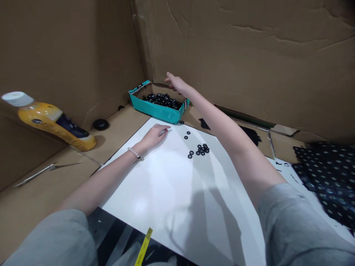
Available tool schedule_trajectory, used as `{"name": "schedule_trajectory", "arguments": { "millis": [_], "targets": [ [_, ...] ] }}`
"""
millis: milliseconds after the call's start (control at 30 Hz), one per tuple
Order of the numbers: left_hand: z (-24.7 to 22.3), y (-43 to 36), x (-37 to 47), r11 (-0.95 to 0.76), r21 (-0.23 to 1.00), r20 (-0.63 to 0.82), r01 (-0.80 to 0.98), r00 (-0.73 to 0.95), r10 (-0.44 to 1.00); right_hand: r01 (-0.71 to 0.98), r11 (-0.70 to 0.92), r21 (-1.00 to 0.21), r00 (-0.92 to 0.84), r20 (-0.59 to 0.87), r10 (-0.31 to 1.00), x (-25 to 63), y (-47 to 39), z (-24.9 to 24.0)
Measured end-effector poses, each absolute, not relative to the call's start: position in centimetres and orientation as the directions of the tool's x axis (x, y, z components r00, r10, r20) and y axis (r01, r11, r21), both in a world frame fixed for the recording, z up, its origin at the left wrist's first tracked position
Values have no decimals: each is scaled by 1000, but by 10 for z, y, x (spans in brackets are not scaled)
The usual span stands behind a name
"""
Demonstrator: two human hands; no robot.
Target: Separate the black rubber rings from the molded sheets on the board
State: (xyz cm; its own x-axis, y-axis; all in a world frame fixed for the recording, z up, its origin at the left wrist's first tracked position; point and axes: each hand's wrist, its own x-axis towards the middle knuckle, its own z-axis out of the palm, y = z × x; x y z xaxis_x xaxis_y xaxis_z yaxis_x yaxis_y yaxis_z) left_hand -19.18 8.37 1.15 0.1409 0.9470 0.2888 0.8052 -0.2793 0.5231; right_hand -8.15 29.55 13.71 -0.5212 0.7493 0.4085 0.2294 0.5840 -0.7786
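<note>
Black rings (pixel 202 149) lay before the teal box (pixel 155 109). Right hand (pixel 179 84) over it: fingers partly extended, grip unclear; a knock risked spillage. Left hand (pixel 155 136) before it: half-open, seemingly empty.

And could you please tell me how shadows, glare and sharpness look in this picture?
Head view throughout: broad shadows on the white surface, lower right; a glare spot left of them; the yellow bottle leans, possibly wide-angle distortion; dark rings in the teal box blend together.
</note>
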Motion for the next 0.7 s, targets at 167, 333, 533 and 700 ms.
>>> {"name": "schedule_trajectory", "arguments": {
  "millis": [167,333,533,700],
  "targets": [
    [4,89,-193,-301,491,306,817,162,938,573,588,-572,-476,351,806,-3,271,102],
    [1,92,-195,-331,429,316,841,203,927,505,796,-334,-803,156,575,27,229,36],
    [2,90,-197,-344,396,303,851,233,924,362,855,-370,-860,221,460,52,185,0],
    [2,90,-197,-338,391,288,856,235,928,280,810,-515,-858,244,452,114,151,6]
  ]
}}
